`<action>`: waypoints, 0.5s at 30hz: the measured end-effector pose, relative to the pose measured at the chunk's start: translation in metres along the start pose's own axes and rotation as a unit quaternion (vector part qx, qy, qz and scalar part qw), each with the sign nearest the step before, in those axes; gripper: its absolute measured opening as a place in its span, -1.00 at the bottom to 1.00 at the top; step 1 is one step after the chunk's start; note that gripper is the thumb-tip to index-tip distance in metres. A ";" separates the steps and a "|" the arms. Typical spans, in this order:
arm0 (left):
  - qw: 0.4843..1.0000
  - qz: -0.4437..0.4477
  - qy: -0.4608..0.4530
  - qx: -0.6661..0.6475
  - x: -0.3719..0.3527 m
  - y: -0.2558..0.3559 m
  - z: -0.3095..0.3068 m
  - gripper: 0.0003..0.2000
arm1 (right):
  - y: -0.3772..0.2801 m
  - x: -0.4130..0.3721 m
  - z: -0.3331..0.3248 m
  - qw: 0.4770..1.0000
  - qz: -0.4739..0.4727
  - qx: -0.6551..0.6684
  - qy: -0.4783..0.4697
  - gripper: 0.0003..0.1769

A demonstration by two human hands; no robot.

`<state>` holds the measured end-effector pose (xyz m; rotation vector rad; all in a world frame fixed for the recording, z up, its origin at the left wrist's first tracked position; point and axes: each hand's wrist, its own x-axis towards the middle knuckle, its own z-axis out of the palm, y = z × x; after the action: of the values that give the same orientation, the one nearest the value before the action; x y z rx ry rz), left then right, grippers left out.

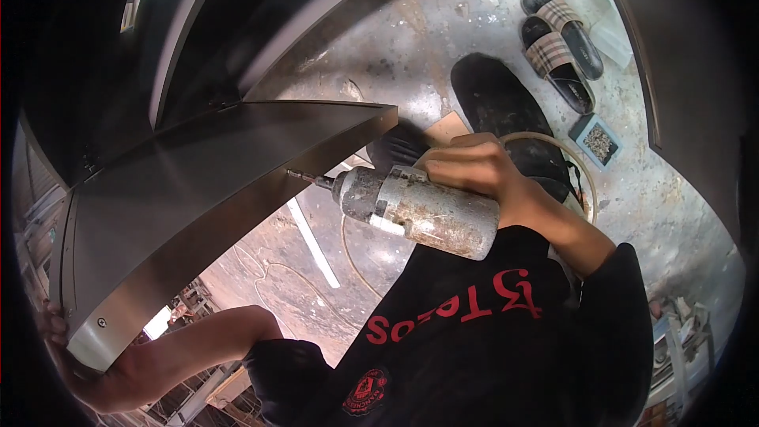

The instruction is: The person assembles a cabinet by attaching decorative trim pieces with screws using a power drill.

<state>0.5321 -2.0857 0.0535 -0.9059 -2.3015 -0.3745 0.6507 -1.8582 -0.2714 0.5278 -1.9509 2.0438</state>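
Observation:
A worn, paint-stained power driver [431, 209] is gripped in my right hand [470, 162], its body lying sideways over my lap. The driver's bit [304, 177] points left at the edge face of a dark metal panel [198, 158]; whether it sits on a screw I cannot make out. At the far lower left, the fingers of my left hand [55, 324] are closed round the panel's corner. One screw [101, 322] shows in the panel's edge near that hand.
Dark cabinet walls [213, 39] rise at the upper left. Plaid-strapped slippers [553, 51] and a blue box of small screws [598, 145] are on the floor at the right. A thin hose [589, 182] curves round my leg. A white strip [312, 245] lies below the panel.

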 end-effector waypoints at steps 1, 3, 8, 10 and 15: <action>0.999 0.020 -0.024 0.035 0.002 0.006 0.005 -0.50 | 0.001 0.000 0.000 1.000 -0.003 -0.005 -0.005 -0.53; 0.989 0.066 -0.075 0.111 0.005 0.018 0.011 -0.48 | 0.003 -0.003 0.004 1.000 -0.013 0.006 0.023 -0.52; 0.910 0.182 -0.238 0.287 0.010 0.062 0.018 -0.43 | 0.007 -0.005 0.007 0.998 -0.045 0.002 0.051 -0.48; 0.858 0.216 -0.336 0.322 0.010 0.087 0.018 -0.41 | 0.012 -0.006 0.011 0.995 -0.064 -0.012 0.074 -0.49; 0.797 0.217 -0.485 0.287 -0.039 0.085 0.071 -0.46 | -0.005 0.006 0.001 1.000 0.014 -0.008 -0.009 -0.52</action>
<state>0.5808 -2.0111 -0.0234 -1.4292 -2.6321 1.2058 0.6475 -1.8592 -0.2641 0.5198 -1.9945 2.0457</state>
